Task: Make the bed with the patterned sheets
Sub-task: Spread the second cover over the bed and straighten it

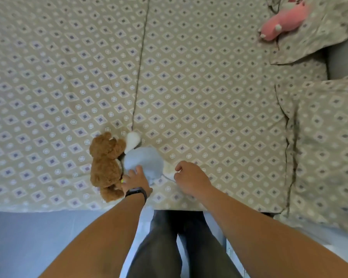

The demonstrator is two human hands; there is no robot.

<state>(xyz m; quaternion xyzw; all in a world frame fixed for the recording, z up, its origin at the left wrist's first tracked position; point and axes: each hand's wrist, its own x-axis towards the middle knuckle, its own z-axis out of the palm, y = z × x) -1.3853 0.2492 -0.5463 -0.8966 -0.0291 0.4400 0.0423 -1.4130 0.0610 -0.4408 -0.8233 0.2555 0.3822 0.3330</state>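
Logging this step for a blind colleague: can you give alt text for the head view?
Both hands reach onto a patterned bedspread: the left hand rests on a pale blue plush toy beside a brown teddy bear, the right hand pinches its white limb. A pink plush toy lies by the pillows.

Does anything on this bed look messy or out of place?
Mostly tidy. A pink plush toy lies tilted on the far pillow, apart from the brown teddy and pale blue plush at the near edge. A crease crosses the patterned sheet.

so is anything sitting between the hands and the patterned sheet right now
Yes. A pale blue plush toy lies on the patterned sheet under both hands, the left hand and right hand. A brown teddy bear lies beside it.
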